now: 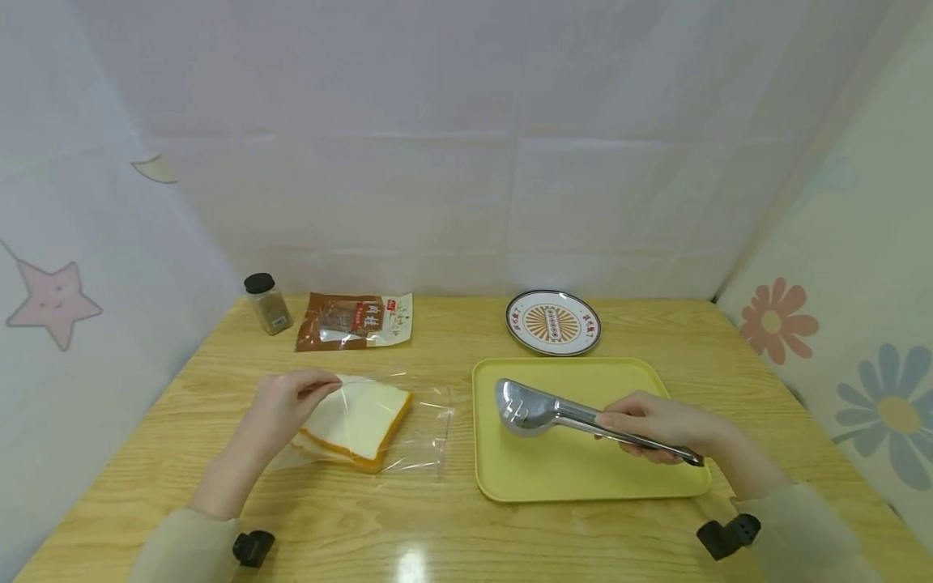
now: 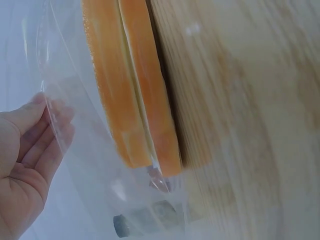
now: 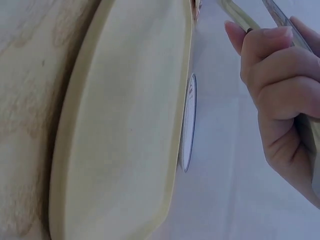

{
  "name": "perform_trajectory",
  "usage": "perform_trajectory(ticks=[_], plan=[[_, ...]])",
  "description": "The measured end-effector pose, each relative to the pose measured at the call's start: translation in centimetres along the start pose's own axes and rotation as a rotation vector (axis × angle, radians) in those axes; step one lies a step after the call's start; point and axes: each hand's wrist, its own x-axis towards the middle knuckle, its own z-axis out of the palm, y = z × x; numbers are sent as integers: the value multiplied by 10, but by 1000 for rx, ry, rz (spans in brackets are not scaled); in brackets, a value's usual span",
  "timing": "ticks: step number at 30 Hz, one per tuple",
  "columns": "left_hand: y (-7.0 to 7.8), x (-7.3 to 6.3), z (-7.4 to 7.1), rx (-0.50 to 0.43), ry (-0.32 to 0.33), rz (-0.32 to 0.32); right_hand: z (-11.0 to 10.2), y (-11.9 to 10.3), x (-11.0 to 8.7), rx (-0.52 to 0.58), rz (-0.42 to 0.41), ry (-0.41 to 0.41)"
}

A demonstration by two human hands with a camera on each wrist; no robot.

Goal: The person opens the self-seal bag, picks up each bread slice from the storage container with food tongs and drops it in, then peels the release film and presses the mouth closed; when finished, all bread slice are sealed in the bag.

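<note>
While the left hand (image 1: 291, 402) pinches the clear bag (image 1: 432, 429) around bread (image 1: 357, 414) on the desk (image 1: 466, 542) and the right hand (image 1: 662, 419) grips tongs (image 1: 530, 410), the bread (probably light, squashy) suits gentle handling by its crust (image 2: 150, 85).

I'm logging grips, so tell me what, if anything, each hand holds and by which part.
The right hand grips the metal tongs by their handles; the left hand pinches the clear plastic bag by an edge.

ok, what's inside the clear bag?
Two stacked bread slices, orange-crusted; the upper one's pale face shows through. The top of the lower slice is covered; its underside can't be seen.
</note>
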Motion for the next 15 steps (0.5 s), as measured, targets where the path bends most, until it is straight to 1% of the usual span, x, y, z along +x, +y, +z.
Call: perform_trajectory(ticks=[5, 9, 15], plan=[[1, 1, -1, -1, -8, 3, 0, 5, -16, -8, 29, 43], [2, 0, 0, -6, -19, 0, 5, 7, -26, -20, 52, 55], [1, -1, 1, -23, -25, 5, 10, 13, -41, -31, 35, 82]])
